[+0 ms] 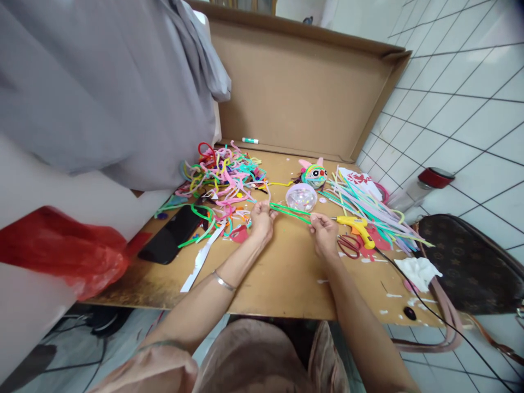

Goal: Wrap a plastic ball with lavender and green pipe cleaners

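Observation:
A green pipe cleaner (291, 211), doubled into two strands, stretches between my hands above the table. My left hand (263, 221) pinches its left end, and the fingers of my right hand (323, 230) are closed on the right end. Just behind it sits a clear plastic dome (301, 198) with small bits inside. Farther back is a round craft figure (314, 174) wrapped in coloured strands, with googly eyes and pink ears. A yellow glue gun (357, 226) lies right beside my right hand, above dark red-handled scissors (349, 246).
Tangled pipe cleaners (229, 174) are heaped at the back left, near a black phone (174, 234) and a white paper strip (202, 259). Straight pipe cleaners (368, 207) lie right, before a bottle (421, 188) and brown bag (470, 262). The glue gun's cord (426, 305) crosses the right edge.

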Available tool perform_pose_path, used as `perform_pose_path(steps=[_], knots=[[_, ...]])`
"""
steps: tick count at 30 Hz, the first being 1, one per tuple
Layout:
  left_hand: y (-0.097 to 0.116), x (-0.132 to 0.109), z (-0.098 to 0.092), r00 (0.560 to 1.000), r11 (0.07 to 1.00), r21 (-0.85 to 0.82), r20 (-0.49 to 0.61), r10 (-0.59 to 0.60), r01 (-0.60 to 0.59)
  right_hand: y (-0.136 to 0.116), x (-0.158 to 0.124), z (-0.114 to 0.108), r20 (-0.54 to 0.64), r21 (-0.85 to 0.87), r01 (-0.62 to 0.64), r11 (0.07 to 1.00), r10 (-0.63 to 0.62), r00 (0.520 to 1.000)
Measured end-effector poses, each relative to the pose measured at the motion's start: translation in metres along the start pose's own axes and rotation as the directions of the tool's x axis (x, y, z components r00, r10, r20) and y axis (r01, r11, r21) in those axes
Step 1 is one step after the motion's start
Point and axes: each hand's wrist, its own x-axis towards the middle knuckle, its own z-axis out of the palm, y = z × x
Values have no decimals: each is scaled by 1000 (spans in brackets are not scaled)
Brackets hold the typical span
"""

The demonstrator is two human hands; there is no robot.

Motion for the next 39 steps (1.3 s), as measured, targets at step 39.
perform_pose_path(steps=[39], knots=[[-6, 9, -13, 998, 976, 210, -11, 68, -64, 19, 6, -1, 42, -139, 10, 990, -4, 999]])
